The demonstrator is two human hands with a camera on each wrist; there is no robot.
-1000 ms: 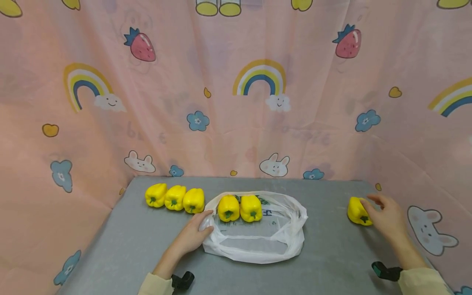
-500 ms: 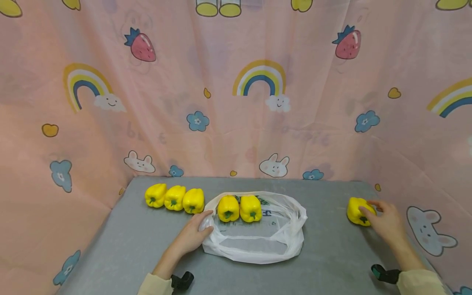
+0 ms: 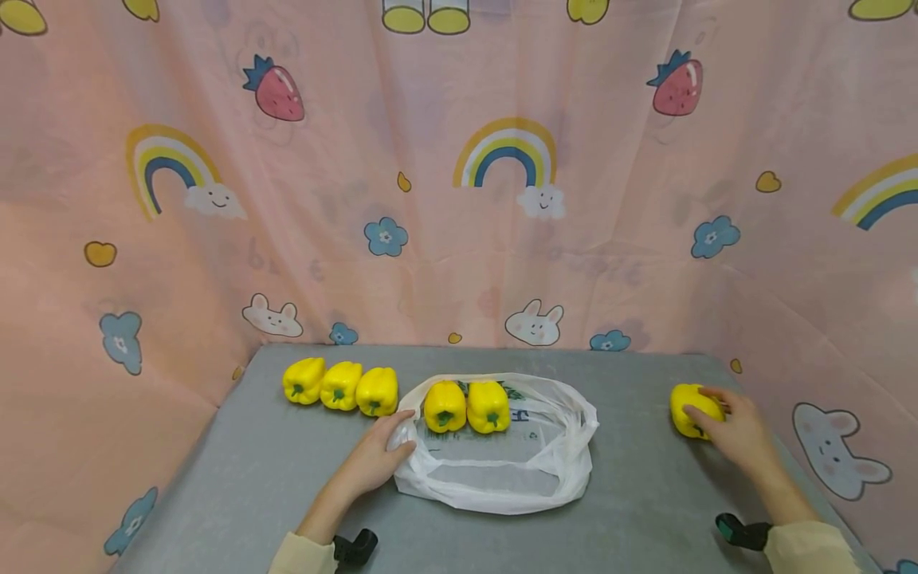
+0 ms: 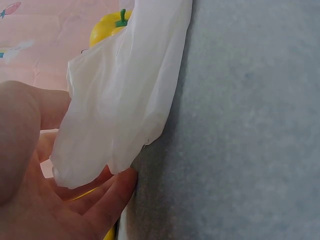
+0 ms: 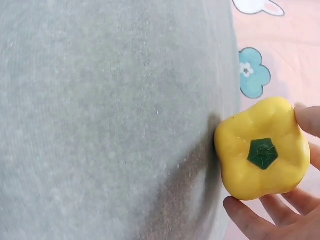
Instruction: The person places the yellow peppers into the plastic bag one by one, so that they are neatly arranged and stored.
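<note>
My right hand (image 3: 742, 430) grips a yellow bell pepper (image 3: 687, 408) at the table's right side. In the right wrist view, thumb and fingers span this bell pepper (image 5: 240, 172), its green stem end facing the camera. At centre lies a white plastic bag (image 3: 495, 498) with its mouth spread wide. Two yellow bell peppers (image 3: 445, 408) sit side by side inside its left part. My left hand (image 3: 369, 458) holds the bag's left edge; in the left wrist view the white plastic (image 4: 115, 100) runs between thumb and fingers, some fingertips hidden behind it.
Three more yellow bell peppers (image 3: 340, 386) stand in a row at the back left, close to the bag. The grey table (image 3: 638, 478) meets a pink patterned curtain (image 3: 430, 271) at the back and sides.
My right hand has taken a fuller hold of the bell pepper, which has shifted slightly left and turned. The left hand, the bag and the other peppers stay in place.
</note>
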